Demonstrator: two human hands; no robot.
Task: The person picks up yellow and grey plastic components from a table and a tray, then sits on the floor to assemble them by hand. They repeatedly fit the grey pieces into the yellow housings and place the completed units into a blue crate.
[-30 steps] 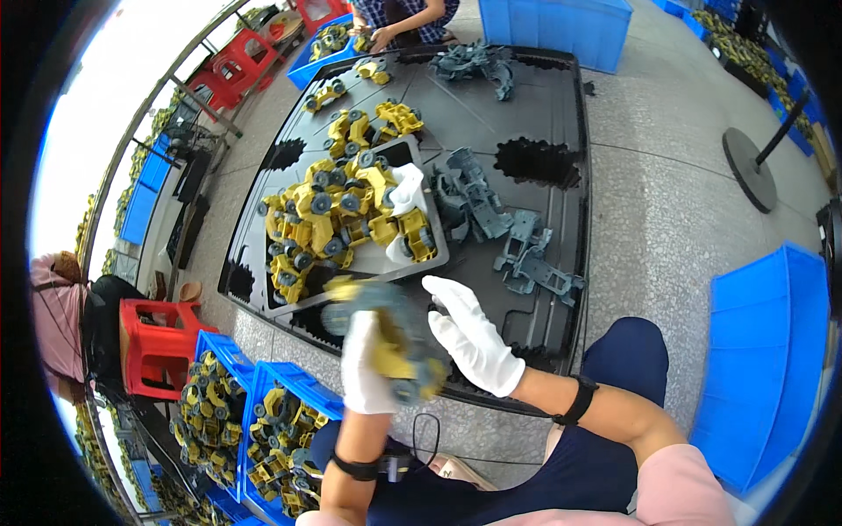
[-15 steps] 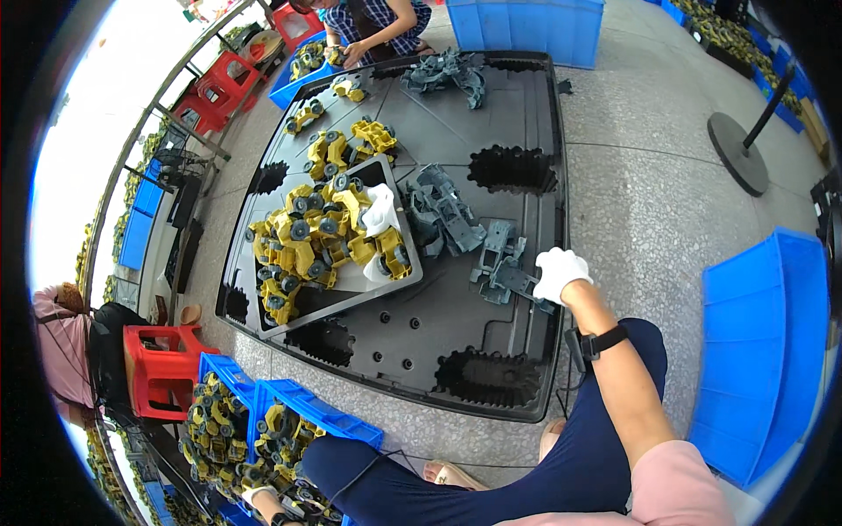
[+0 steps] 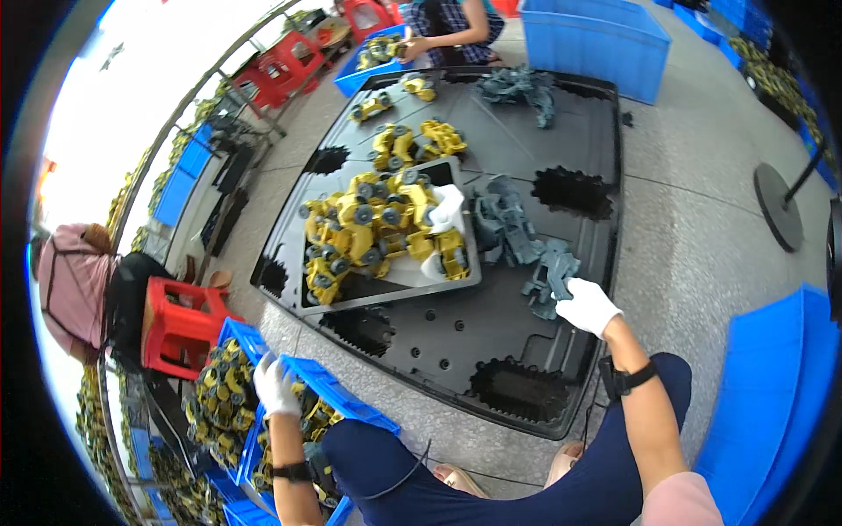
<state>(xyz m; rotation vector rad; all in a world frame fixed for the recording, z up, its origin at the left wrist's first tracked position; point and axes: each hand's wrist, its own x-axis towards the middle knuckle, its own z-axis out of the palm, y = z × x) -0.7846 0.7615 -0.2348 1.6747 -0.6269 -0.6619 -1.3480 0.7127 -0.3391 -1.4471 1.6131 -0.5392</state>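
Observation:
My right hand (image 3: pixel 589 307), in a white glove, has its fingers closed on the near end of a dark grey plastic toy-car chassis part (image 3: pixel 554 272) at the right side of the black pallet. More grey chassis parts (image 3: pixel 504 219) lie beside it, against a grey tray (image 3: pixel 395 296). Yellow toy cars (image 3: pixel 360 215) with grey wheels fill that tray, along with some white pieces (image 3: pixel 447 209). At lower left my left hand (image 3: pixel 276 387), also gloved in white, is raised over the rim of a blue crate (image 3: pixel 338 390), fingers stretched upward and holding nothing visible.
Blue crates of yellow cars (image 3: pixel 224 390) stand left of my knee. The black pallet (image 3: pixel 421 337) has toothed openings. Across it a person (image 3: pixel 452 35) handles cars beside a blue crate. Red stools (image 3: pixel 180 324), blue bins (image 3: pixel 763 377) and a round stand base (image 3: pixel 778 206) are around.
My left hand has come up from the lower edge to above the blue crates. My right hand has closed on the grey chassis part. The whole view has shifted, moving the scene rightward.

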